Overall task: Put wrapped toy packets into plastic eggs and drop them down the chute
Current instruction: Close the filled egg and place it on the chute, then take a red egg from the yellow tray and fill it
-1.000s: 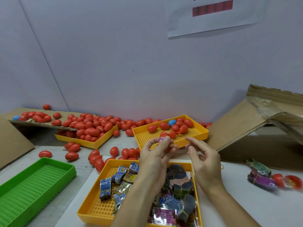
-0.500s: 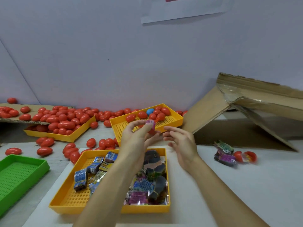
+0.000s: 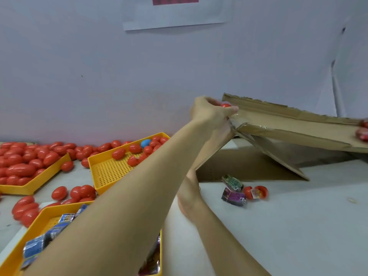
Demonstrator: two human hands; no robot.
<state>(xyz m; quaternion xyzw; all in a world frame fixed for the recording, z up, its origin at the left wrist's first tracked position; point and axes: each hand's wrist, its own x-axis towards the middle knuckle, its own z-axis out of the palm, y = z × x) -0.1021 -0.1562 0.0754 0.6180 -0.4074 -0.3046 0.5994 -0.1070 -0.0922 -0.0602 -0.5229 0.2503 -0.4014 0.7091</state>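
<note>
Taking the cardboard chute [image 3: 288, 124] as landmark: the left hand [image 3: 209, 114] holds an egg [image 3: 225, 105] at its upper left end. Below it lie two packets [image 3: 233, 190]. Left of it sits the egg tray [image 3: 105, 172].

The bare white table [image 3: 298, 226] from 3 to 5 o'clock gives open room for a hand, broken only by 2 loose packets [image 3: 233, 191] and an open red egg [image 3: 256, 192] near the centre. The cardboard chute [image 3: 288, 124] blocks 2 to 3 o'clock, its slanted flap reaching down to the table. At 9 to 10 o'clock, yellow trays [image 3: 107, 170] and scattered red eggs [image 3: 79, 193] crowd the surface; the packet tray [image 3: 45, 214] fills 7 o'clock
</note>
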